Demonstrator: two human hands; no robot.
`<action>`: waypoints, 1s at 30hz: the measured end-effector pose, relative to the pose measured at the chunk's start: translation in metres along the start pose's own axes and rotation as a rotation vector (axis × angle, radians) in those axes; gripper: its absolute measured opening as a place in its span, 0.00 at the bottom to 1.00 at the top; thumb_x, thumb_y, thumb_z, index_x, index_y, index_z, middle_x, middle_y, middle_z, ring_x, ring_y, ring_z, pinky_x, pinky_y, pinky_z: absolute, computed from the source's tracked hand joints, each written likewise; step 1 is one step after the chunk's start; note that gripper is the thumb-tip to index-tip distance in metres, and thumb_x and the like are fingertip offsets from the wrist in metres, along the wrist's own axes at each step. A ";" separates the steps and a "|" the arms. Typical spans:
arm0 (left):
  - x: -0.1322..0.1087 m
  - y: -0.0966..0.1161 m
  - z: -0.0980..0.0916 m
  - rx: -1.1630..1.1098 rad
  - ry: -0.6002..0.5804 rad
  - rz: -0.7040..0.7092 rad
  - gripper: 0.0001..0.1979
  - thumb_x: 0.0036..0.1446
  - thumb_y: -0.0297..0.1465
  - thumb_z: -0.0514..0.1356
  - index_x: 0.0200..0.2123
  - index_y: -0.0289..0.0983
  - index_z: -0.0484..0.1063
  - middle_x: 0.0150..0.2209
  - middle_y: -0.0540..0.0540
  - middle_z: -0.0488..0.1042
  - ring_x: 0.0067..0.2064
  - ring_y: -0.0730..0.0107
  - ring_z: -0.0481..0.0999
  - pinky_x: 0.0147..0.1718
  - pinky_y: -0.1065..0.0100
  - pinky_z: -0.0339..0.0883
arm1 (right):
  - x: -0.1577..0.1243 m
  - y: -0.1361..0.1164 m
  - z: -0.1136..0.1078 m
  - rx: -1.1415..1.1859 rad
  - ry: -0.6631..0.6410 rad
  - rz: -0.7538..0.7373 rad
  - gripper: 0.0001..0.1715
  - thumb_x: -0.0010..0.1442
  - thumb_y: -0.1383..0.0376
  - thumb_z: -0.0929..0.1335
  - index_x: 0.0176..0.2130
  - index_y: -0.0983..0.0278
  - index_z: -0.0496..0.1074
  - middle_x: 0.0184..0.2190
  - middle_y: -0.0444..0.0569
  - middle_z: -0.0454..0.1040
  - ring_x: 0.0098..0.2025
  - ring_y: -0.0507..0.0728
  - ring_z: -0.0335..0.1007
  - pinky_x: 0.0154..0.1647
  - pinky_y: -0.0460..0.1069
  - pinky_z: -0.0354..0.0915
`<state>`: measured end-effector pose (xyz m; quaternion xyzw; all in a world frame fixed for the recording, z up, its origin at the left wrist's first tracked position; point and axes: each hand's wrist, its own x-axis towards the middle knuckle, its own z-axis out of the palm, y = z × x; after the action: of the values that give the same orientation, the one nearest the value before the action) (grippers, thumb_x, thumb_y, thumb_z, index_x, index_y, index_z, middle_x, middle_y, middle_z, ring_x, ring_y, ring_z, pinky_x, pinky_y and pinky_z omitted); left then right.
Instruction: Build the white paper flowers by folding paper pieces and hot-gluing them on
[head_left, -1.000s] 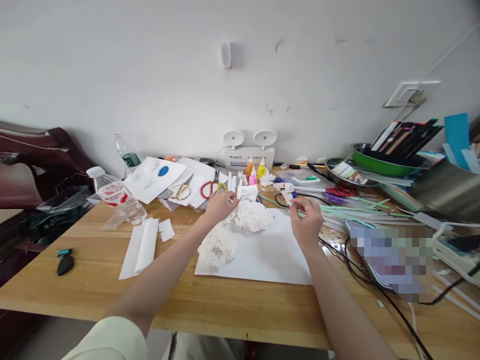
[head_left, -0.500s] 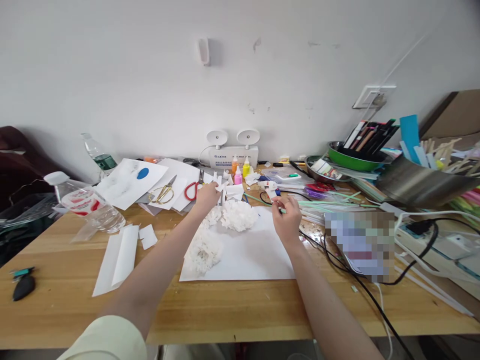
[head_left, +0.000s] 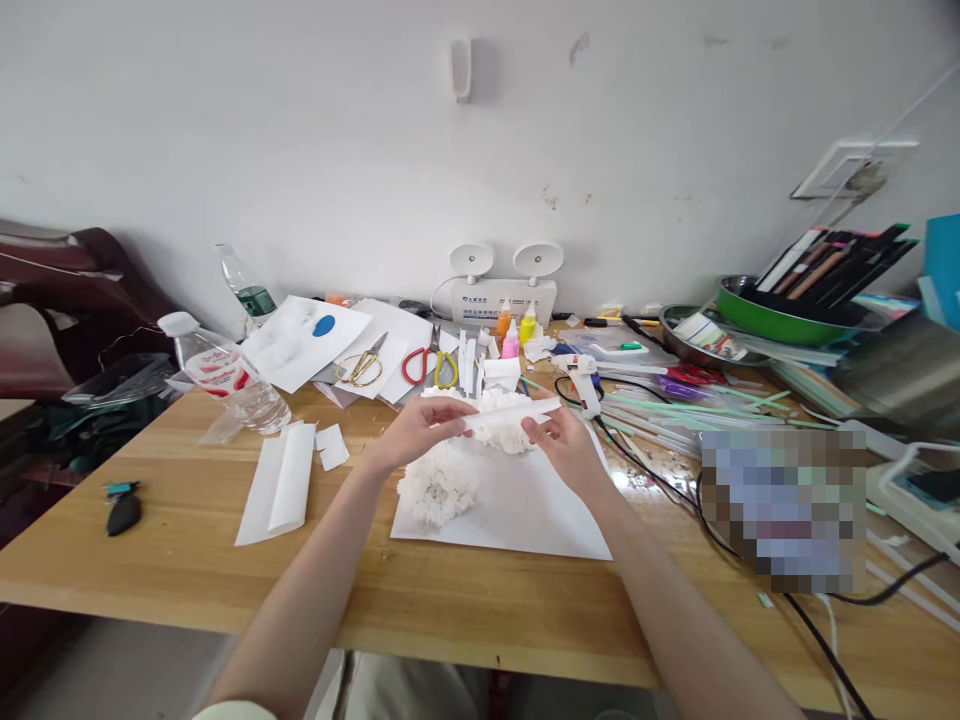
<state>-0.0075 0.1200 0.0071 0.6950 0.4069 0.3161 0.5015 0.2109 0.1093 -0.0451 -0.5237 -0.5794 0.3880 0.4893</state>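
Observation:
My left hand (head_left: 420,432) and my right hand (head_left: 561,440) each pinch one end of a folded white paper strip (head_left: 504,415), held level above a white sheet (head_left: 525,505) on the wooden table (head_left: 465,600). Two fluffy white paper clumps lie on that sheet: one (head_left: 437,484) just below my left hand, the other (head_left: 504,430) partly hidden behind the strip. A white glue gun (head_left: 583,378) lies just beyond my right hand.
Scissors with gold handles (head_left: 360,368) and red ones (head_left: 415,364) lie on papers at the back, by small paint bottles (head_left: 516,335). A water bottle (head_left: 225,375) lies at left near folded paper (head_left: 277,487). Straws, cables and a green pan (head_left: 780,320) crowd the right side.
Both hands have drawn back from the far clutter toward me and come together. They now hold a folded paper strip between them, picked up by the left hand at the back.

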 end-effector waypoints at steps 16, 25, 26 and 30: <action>-0.021 -0.007 0.023 0.514 0.094 0.162 0.12 0.56 0.35 0.51 0.29 0.37 0.72 0.27 0.49 0.74 0.31 0.73 0.71 0.33 0.72 0.62 | -0.021 -0.020 0.021 0.176 -0.115 0.012 0.13 0.51 0.57 0.66 0.25 0.65 0.70 0.21 0.44 0.67 0.24 0.50 0.61 0.25 0.46 0.57; -0.027 -0.004 0.026 0.471 0.039 0.109 0.13 0.56 0.36 0.51 0.27 0.36 0.70 0.25 0.51 0.73 0.27 0.75 0.69 0.30 0.73 0.61 | -0.028 -0.023 0.027 0.182 -0.143 0.086 0.11 0.47 0.58 0.69 0.28 0.64 0.72 0.25 0.45 0.72 0.26 0.51 0.63 0.25 0.46 0.58; -0.026 -0.004 0.026 0.473 0.030 0.097 0.14 0.56 0.36 0.50 0.26 0.36 0.70 0.23 0.51 0.72 0.26 0.75 0.68 0.28 0.73 0.60 | -0.028 -0.023 0.027 0.175 -0.141 0.083 0.11 0.48 0.58 0.69 0.28 0.64 0.72 0.26 0.45 0.72 0.26 0.51 0.64 0.26 0.46 0.59; -0.027 -0.003 0.028 0.499 0.058 0.105 0.12 0.54 0.36 0.52 0.26 0.36 0.70 0.24 0.51 0.71 0.27 0.75 0.68 0.27 0.73 0.60 | -0.029 -0.025 0.027 0.150 -0.157 0.082 0.11 0.48 0.58 0.68 0.27 0.64 0.72 0.26 0.46 0.72 0.27 0.52 0.65 0.27 0.47 0.60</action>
<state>0.0026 0.0844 -0.0045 0.8082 0.4498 0.2512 0.2853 0.1784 0.0784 -0.0316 -0.4770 -0.5635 0.4895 0.4641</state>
